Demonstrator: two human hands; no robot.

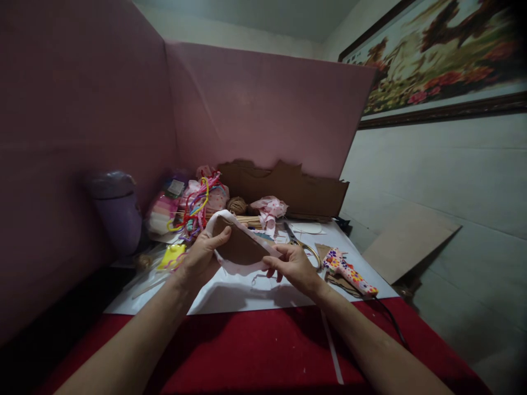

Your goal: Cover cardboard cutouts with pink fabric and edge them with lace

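Observation:
Both hands hold a brown cardboard piece (239, 247) backed by white fabric (234, 267) above a white sheet (247, 293) on the red table. My left hand (201, 258) grips its left end, thumb on the front face. My right hand (292, 266) pinches the right edge, fingers closed on it. The white fabric edge wraps around the cardboard's top and bottom.
Scissors (300, 241) and a spotted glue gun (348, 271) with a black cord lie right of my hands. Behind are a twine ball (236, 206), colourful cords (197, 208), pink fabric (269, 211), a cut cardboard sheet (288, 186) and a purple jar (117, 211). Pink boards wall the back.

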